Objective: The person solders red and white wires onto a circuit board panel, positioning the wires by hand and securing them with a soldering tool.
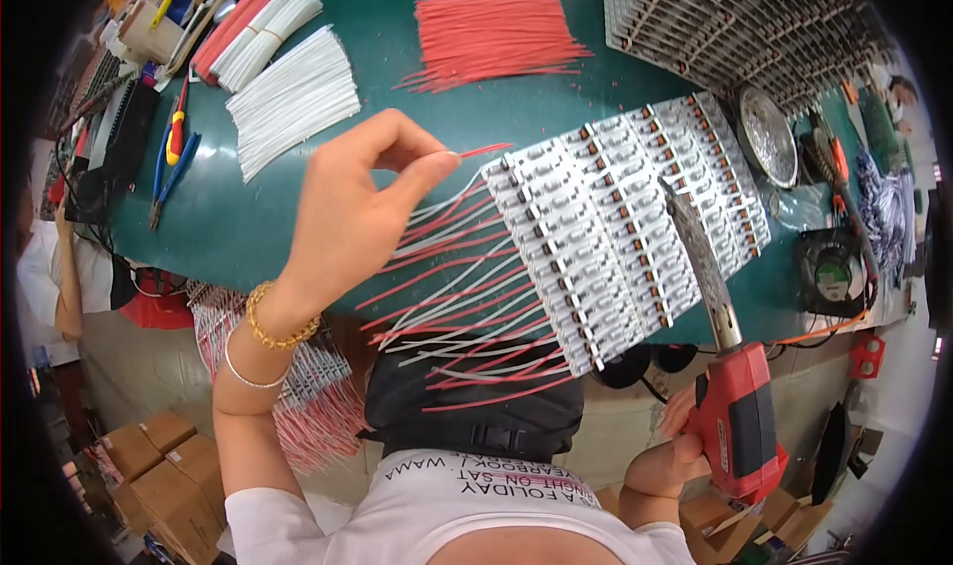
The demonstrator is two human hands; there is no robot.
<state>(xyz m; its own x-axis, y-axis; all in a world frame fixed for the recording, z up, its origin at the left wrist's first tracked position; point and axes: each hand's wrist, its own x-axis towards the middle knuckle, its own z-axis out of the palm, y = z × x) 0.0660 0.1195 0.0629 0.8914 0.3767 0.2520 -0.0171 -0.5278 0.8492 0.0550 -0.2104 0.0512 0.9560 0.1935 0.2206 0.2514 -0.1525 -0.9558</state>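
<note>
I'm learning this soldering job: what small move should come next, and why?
Probably bring the red wire in the left hand down to the circuit-board panel; its end hangs just off the panel's edge, and the soldering iron in the right hand rests there.

right hand mostly hidden behind red soldering iron, distant clutter blurred

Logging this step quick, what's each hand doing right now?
Left hand: fingers pinched shut on a red wire.
Right hand: closed around the red soldering gun.
</note>
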